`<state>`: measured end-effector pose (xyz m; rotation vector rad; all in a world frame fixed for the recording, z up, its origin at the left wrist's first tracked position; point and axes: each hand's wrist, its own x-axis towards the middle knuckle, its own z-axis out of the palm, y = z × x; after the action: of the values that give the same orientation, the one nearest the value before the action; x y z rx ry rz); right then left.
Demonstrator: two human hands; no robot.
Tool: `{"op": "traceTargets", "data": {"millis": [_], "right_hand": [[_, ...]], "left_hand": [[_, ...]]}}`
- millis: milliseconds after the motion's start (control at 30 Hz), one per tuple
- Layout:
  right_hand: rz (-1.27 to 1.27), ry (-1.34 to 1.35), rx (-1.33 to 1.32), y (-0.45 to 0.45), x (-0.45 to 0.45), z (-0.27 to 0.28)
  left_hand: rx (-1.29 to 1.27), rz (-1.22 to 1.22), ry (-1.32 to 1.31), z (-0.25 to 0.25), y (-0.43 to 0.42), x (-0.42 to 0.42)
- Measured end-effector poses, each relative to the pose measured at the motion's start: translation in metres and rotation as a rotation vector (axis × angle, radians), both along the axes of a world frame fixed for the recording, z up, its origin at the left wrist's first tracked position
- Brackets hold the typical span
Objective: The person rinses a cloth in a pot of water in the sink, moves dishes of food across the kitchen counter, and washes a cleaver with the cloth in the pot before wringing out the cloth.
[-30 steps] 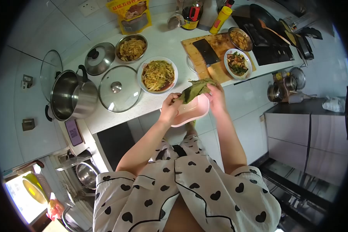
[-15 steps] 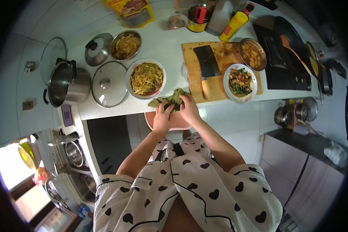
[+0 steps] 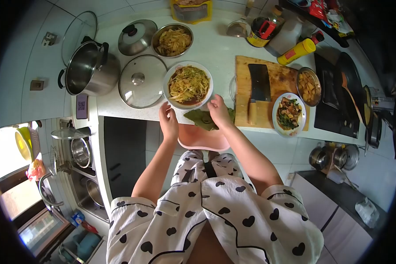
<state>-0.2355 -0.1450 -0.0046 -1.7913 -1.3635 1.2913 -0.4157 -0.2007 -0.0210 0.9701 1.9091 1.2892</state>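
A white plate of shredded food [image 3: 188, 85] stands near the counter's front edge. Just below its left rim is my left hand [image 3: 168, 123], fingers bent and apart, with nothing seen in it. My right hand [image 3: 220, 112] is by the plate's lower right rim, fingers curled; whether it grips anything is hard to make out. Partly under and beside my right hand, a green cloth [image 3: 201, 119] lies crumpled at the counter's edge. Below that edge is a pink bin [image 3: 202, 138]. A glass lid [image 3: 141, 81] lies left of the plate.
A cleaver [image 3: 260, 82] lies on the wooden board [image 3: 243, 66], beside a plate of greens [image 3: 289, 115] and a metal bowl [image 3: 309, 86]. At left stands a steel pot [image 3: 90, 68]. Behind the plate is another bowl of food [image 3: 172, 40]. Bottles [image 3: 297, 52] stand at the back right.
Both hands have let go of the green cloth, which now lies at the counter's edge. They have moved apart, up to the plate of shredded food. The view has shifted too.
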Motion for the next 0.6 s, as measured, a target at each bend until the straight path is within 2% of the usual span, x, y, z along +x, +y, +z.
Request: {"op": "traceTargets", "data": {"millis": [33,167,233,367,600], "right_hand": [[-0.046,0.056,-0.099,0.006,-0.003,-0.002],[-0.186,0.230,-0.200,0.022,-0.010,-0.049],[-0.255,0.270,-0.204,0.025,-0.013,-0.036],[-0.311,0.322,-0.268,0.031,-0.015,-0.022],[-0.297,0.305,-0.294,0.036,-0.017,-0.011]], "left_hand": [[-0.024,0.028,-0.047,-0.006,0.007,-0.008],[-0.150,0.050,-0.318,-0.004,0.034,-0.025],[-0.161,-0.002,-0.297,-0.005,0.044,-0.033],[-0.098,-0.028,-0.266,-0.050,0.061,-0.049],[-0.275,-0.148,0.023,-0.034,0.072,-0.059]]}}
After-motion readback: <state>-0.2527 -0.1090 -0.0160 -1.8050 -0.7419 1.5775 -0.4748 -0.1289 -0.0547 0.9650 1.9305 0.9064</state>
